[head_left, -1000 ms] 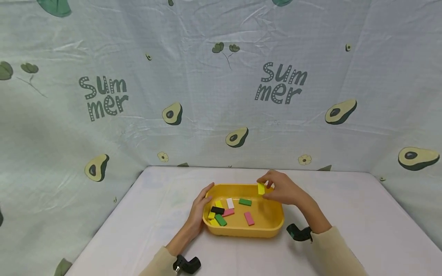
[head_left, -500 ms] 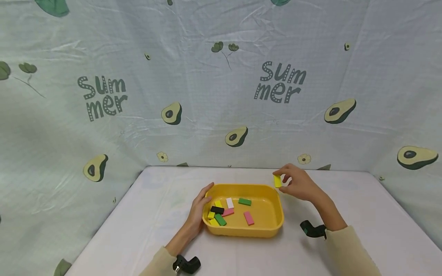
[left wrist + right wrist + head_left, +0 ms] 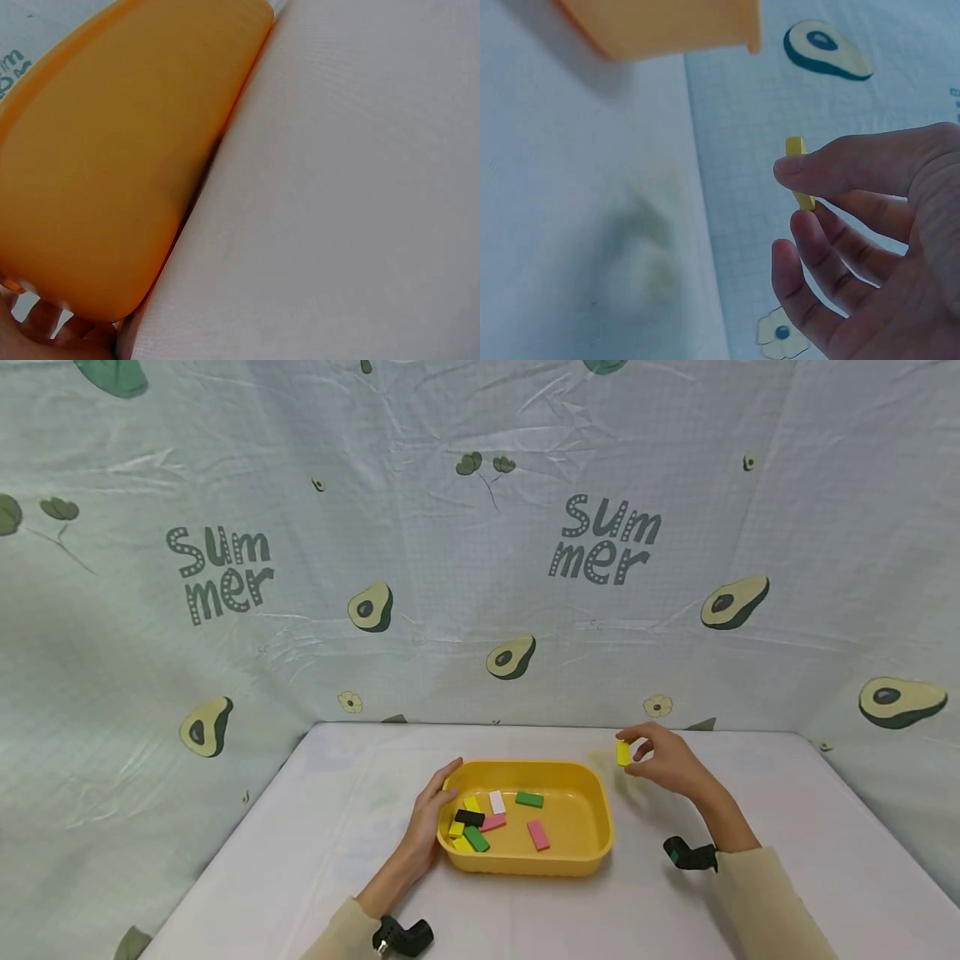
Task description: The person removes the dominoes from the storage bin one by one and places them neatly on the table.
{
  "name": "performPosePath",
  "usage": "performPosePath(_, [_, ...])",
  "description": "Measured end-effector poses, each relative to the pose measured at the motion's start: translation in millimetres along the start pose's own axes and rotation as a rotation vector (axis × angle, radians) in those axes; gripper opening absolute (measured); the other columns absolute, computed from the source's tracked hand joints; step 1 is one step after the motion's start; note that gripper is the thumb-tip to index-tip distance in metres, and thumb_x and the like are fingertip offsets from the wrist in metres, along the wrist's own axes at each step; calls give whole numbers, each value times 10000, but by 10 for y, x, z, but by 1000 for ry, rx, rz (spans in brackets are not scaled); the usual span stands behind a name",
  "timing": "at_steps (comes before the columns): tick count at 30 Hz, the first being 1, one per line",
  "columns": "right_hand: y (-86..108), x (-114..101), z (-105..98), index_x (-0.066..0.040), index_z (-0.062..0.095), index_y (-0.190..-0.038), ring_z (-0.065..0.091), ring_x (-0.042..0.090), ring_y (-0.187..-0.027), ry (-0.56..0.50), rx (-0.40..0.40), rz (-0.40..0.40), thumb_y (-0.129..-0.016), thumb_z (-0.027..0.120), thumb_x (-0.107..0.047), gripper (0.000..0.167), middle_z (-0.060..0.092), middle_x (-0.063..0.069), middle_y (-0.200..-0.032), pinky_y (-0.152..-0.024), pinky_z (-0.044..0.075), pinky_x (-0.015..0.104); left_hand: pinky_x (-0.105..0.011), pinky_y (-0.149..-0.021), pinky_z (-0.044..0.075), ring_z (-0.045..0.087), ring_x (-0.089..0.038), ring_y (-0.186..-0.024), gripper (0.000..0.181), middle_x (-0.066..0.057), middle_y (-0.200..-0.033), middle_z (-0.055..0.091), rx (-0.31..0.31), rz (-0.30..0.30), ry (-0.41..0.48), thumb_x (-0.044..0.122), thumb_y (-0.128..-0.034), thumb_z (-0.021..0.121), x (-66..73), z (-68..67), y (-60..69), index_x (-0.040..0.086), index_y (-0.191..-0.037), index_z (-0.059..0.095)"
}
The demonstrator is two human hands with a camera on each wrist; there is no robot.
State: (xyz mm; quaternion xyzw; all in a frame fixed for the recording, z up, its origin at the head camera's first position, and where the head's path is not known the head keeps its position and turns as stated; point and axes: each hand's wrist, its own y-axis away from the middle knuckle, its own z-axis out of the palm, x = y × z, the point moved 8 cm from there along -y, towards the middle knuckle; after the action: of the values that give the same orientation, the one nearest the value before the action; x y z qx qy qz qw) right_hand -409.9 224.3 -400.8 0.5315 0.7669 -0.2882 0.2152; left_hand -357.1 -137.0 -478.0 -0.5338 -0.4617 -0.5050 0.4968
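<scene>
My left hand [image 3: 426, 817] grips the left side of a yellow plastic tray [image 3: 525, 864], its thumb at the rim. In the left wrist view, the fingers [image 3: 56, 334] lie against the tray's end, partly cut off by the frame. Off the tray's back right corner, my right hand [image 3: 670, 763] holds a small yellow block [image 3: 623, 753] above the table. The right wrist view has that block [image 3: 794, 145] pinched by the thumb, with the other fingers loosely bent. Inside the tray, a black block [image 3: 469, 817] lies over a cluster of coloured blocks at the left.
A white block [image 3: 497, 802], a green block [image 3: 529, 799] and a pink block [image 3: 537, 835] lie apart on the tray floor. The white-covered table [image 3: 352, 793] meets a printed cloth backdrop [image 3: 435, 543] behind. Each wrist wears a black camera.
My right hand has carried the yellow block from over the tray's back right corner out to the right, beyond the rim. The left hand and tray have stayed in place.
</scene>
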Motion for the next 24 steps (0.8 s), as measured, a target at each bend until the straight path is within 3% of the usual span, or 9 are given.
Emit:
performPosePath(12, [-29,374,186,31,679,-1263,614,231,-925,-43,-57,74,-817,765,-29,458,642,257,-1291,-702,540,290,-559,-1319,76,178,-339,-1608,538,-98,-1704,299,-1,6,12,110,-1045,401,8,7,-10,110,-1583,417])
performPosePath(17, [-36,520,286,12,686,-1271,600,233,-924,-53,-77,153,-808,763,-32,471,627,233,-1295,-684,545,276,-563,-1316,88,192,-347,-1603,540,-103,-1703,300,7,-9,1,110,-1042,398,-10,-3,6,105,-1582,417])
performPosePath(24, [-25,595,329,11,695,-1268,599,249,-922,-53,-81,175,-786,776,-33,491,615,241,-1307,-696,560,298,-573,-1313,97,199,-348,-1601,543,-91,-1702,305,4,-8,-9,133,-1038,399,-11,5,-25,132,-1581,425])
